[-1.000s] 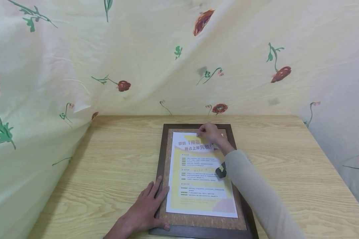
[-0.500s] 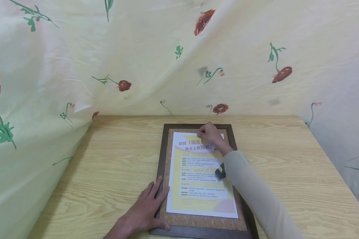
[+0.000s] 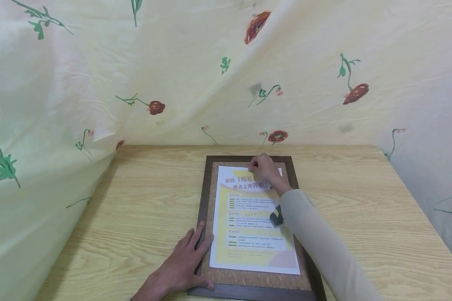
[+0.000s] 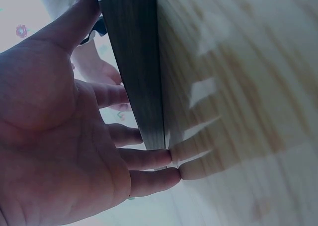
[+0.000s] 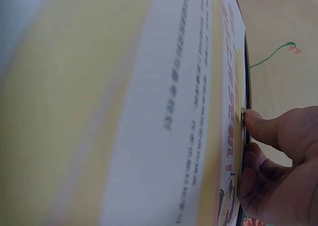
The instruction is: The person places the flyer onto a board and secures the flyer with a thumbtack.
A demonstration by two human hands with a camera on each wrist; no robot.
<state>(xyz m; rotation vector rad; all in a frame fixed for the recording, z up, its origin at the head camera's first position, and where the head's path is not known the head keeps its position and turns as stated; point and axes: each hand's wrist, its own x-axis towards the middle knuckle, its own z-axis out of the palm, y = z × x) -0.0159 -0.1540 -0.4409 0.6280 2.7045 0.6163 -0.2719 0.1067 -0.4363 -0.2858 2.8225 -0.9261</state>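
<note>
A printed yellow-and-white sheet of paper (image 3: 248, 251) lies on a cork board (image 3: 263, 279) with a dark wooden frame (image 3: 252, 291). At the sheet's top edge, my right hand (image 3: 265, 168) has its thumb on a small metallic thumbtack (image 5: 243, 113), its other fingers curled beneath in the right wrist view. Most of the tack is hidden by the fingertips. My left hand (image 3: 182, 259) rests at the frame's lower left corner. Its fingers (image 4: 149, 159) extend along the frame's side, fairly straight, and its thumb (image 3: 203, 282) lies over the bottom bar.
The board lies flat on a light wood-grain table (image 3: 154, 200), reaching close to its back edge. Cream cloth (image 3: 196, 75) with a flower print hangs behind and at both sides. A small black device (image 3: 276, 216) sits under my right sleeve (image 3: 320, 234), over the sheet.
The black device has shifted slightly left as the right forearm turns a little. The right hand stays at the sheet's top edge, and the left hand keeps its place on the frame.
</note>
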